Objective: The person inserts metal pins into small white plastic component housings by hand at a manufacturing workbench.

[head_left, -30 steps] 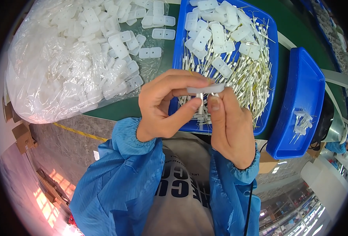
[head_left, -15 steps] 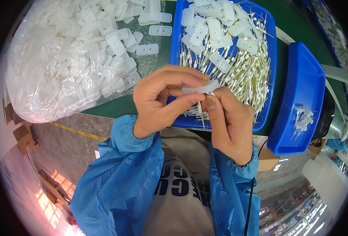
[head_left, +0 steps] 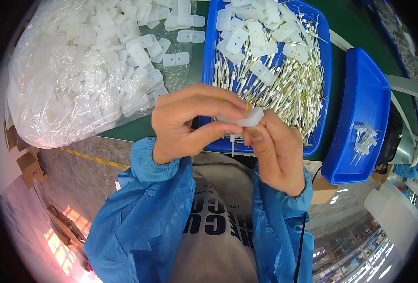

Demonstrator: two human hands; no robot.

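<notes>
My left hand [head_left: 185, 120] pinches a translucent white plastic piece [head_left: 252, 118] between thumb and fingers, above the near edge of a blue tray [head_left: 328, 70]. A thin gold wire [head_left: 247, 101] stands up from the top of the piece. Below it a white rod [head_left: 232, 145] hangs down by my left thumb. My right hand [head_left: 278, 151] is closed, its thumb and forefinger pressed together against the underside of the piece's right end; what lies between them is hidden. In the tray are many white rods with wire leads [head_left: 294, 101] and loose two-hole plastic pieces [head_left: 263, 73].
A clear bag [head_left: 76, 94] heaped with the same plastic pieces lies at the left on the green table [head_left: 135, 130]. Some pieces [head_left: 176, 59] lie loose beside it. At the right, a smaller blue tray [head_left: 353, 162] holds several assembled pieces with rods [head_left: 363, 139].
My left hand has shifted slightly left and down. The plastic piece has tilted, so more of its side shows, and the right fingertips have moved under its end.
</notes>
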